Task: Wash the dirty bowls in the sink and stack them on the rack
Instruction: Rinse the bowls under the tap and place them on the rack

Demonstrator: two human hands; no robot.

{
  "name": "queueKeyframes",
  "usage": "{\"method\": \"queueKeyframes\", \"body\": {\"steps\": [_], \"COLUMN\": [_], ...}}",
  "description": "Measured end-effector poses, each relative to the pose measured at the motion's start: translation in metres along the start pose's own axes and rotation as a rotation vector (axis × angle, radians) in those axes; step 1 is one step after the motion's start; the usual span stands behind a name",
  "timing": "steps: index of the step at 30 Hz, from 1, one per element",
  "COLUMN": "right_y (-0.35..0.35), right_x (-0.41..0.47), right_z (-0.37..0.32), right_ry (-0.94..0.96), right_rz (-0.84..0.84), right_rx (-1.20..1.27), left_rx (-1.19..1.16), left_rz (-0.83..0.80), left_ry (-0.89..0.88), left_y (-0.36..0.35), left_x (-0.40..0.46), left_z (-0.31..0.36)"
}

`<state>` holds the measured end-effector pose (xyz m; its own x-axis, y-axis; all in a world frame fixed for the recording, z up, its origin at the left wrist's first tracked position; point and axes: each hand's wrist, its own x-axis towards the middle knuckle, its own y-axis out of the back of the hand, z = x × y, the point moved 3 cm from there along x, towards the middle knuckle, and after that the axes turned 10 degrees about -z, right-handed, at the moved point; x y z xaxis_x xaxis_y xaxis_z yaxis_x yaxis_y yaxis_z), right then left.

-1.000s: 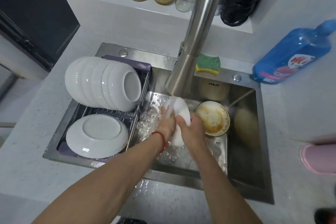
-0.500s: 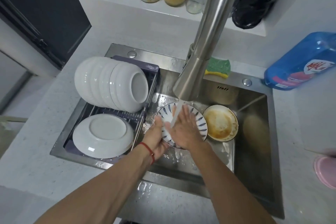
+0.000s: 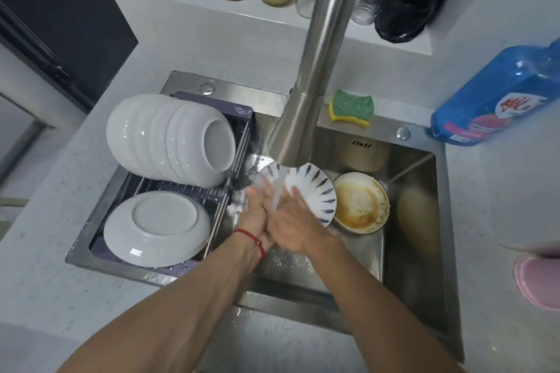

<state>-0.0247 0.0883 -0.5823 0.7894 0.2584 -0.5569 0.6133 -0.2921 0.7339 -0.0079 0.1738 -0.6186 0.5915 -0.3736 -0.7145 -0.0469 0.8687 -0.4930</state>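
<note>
The rinsing step is in hand: under the faucet (image 3: 306, 76), water runs onto the blue-patterned bowl (image 3: 315, 191), which sits in the sink (image 3: 424, 221) just right of the rack (image 3: 239, 130). The left hand (image 3: 257, 209) seems to steady its near rim, though its grip is hidden; the right hand (image 3: 292, 221) lies flat-fingered inside, rubbing. Next, probably, comes lifting it onto the rack beside the stacked white bowls (image 3: 169, 139); the dirty bowl (image 3: 360, 203) right of it awaits washing.
</note>
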Motion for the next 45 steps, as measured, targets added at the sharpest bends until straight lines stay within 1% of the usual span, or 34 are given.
{"method": "queueKeyframes", "body": {"steps": [1, 2, 3, 5, 6, 7, 8, 10, 11, 13, 14, 15, 17, 18, 19, 20, 22, 23, 24, 25, 26, 27, 29, 30, 32, 34, 35, 37, 38, 39, 40, 42, 43, 45], "right_y": [-0.004, -0.01, -0.013, -0.009, -0.005, 0.001, 0.003, 0.002, 0.001, -0.002, -0.002, -0.001, 0.009, 0.013, 0.012, 0.009, -0.001, -0.007, -0.011, -0.019, -0.024, -0.025, -0.029, -0.031, -0.04, -0.038, -0.037, -0.034, -0.033, -0.032, -0.03, -0.024, -0.019, -0.011], "right_x": [-0.015, -0.032, -0.047, -0.052, -0.043, -0.028, -0.012, 0.007, 0.004, -0.023, -0.039, -0.048, -0.042, -0.032, -0.015, 0.002, 0.016, 0.009, -0.007, -0.025, -0.042, -0.056, -0.068, -0.066, -0.059, -0.058, -0.058, -0.061, -0.06, -0.057, -0.055, -0.052, -0.053, -0.055], "right_z": [0.002, 0.009, 0.02, 0.042, 0.045, 0.04, 0.028, 0.001, -0.007, -0.008, 0.001, 0.013, 0.038, 0.043, 0.043, 0.036, 0.013, 0.002, -0.005, -0.004, 0.005, 0.017, 0.04, 0.048, 0.053, 0.044, 0.038, 0.026, 0.023, 0.02, 0.018, 0.019, 0.02, 0.024], "right_ry": [0.089, 0.128, 0.102, -0.11, -0.216, -0.273, -0.263, -0.139, -0.061, 0.073, 0.089, 0.059, -0.081, -0.154, -0.197, -0.199, -0.122, -0.034, 0.061, 0.146, 0.203, 0.209, 0.111, 0.051, 0.011, 0.057, 0.048, -0.045, -0.093, -0.14, -0.173, -0.219, -0.224, -0.186], "right_rz": [-0.048, -0.083, -0.078, -0.013, 0.001, 0.014, 0.036, 0.033, -0.011, -0.088, -0.098, -0.069, 0.025, 0.05, 0.061, 0.061, 0.055, 0.041, 0.011, 0.008, 0.071, 0.167, 0.336, 0.395, 0.473, 0.567, 0.574, 0.534, 0.518, 0.516, 0.508, 0.528, 0.538, 0.503], "right_rx": [-0.015, -0.054, -0.091, -0.145, -0.144, -0.129, -0.11, -0.06, -0.019, 0.008, -0.02, -0.077, -0.185, -0.184, -0.183, -0.16, -0.01, 0.06, 0.078, 0.041, -0.027, -0.103, -0.216, -0.247, -0.241, -0.125, -0.022, 0.246, 0.384, 0.508, 0.638, 0.923, 1.084, 1.42], "left_rx": [0.024, 0.047, 0.088, 0.137, 0.122, 0.064, 0.029, 0.012, -0.006, -0.01, -0.026, -0.022, -0.048, -0.058, -0.036, -0.014, -0.006, 0.018, 0.069, 0.096, 0.137, 0.192, 0.368, 0.392, 0.299, 0.229, 0.2, 0.122, 0.133, 0.175, 0.236, 0.46, 0.599, 0.809], "left_rz": [0.034, 0.053, 0.102, 0.178, 0.154, 0.116, 0.091, 0.061, 0.053, 0.036, 0.052, 0.09, 0.086, 0.073, 0.099, 0.092, 0.012, -0.008, 0.003, 0.038, 0.08, 0.138, 0.188, 0.195, 0.145, 0.075, 0.037, -0.032, -0.051, -0.051, -0.012, 0.007, 0.015, 0.086], "left_ry": [-0.007, -0.013, -0.018, -0.025, -0.034, -0.035, -0.012, -0.02, -0.046, -0.043, -0.042, -0.058, -0.075, -0.075, -0.055, -0.022, -0.017, -0.021, -0.032, -0.039, -0.034, -0.036, -0.044, -0.039, -0.011, -0.02, -0.029, -0.039, -0.04, -0.039, -0.04, -0.076, -0.115, -0.268], "left_y": [0.007, 0.019, 0.026, 0.029, 0.024, 0.01, 0.003, 0.0, 0.003, 0.015, 0.022, 0.024, 0.023, 0.019, 0.014, 0.01, 0.006, 0.005, 0.012, 0.019, 0.024, 0.026, 0.025, 0.025, 0.025, 0.018, 0.011, -0.008, -0.018, -0.028, -0.032, -0.036, -0.038, -0.036], "left_x": [0.001, 0.009, 0.011, 0.007, 0.003, -0.004, -0.006, -0.005, -0.003, 0.003, 0.009, 0.006, 0.007, 0.006, 0.0, -0.001, 0.001, -0.001, 0.005, 0.005, 0.006, 0.001, -0.002, 0.001, 0.004, 0.004, -0.001, -0.007, -0.005, -0.007, 0.002, 0.01, 0.007, 0.001], "left_z": [0.005, 0.005, 0.005, 0.004, 0.002, 0.001, -0.004, -0.005, 0.001, 0.011, 0.014, 0.017, 0.014, 0.01, 0.006, 0.003, 0.006, 0.012, 0.016, 0.021, 0.027, 0.033, 0.043, 0.043, 0.042, 0.041, 0.043, 0.038, 0.033, 0.029, 0.019, 0.009, 0.01, 0.021]}}
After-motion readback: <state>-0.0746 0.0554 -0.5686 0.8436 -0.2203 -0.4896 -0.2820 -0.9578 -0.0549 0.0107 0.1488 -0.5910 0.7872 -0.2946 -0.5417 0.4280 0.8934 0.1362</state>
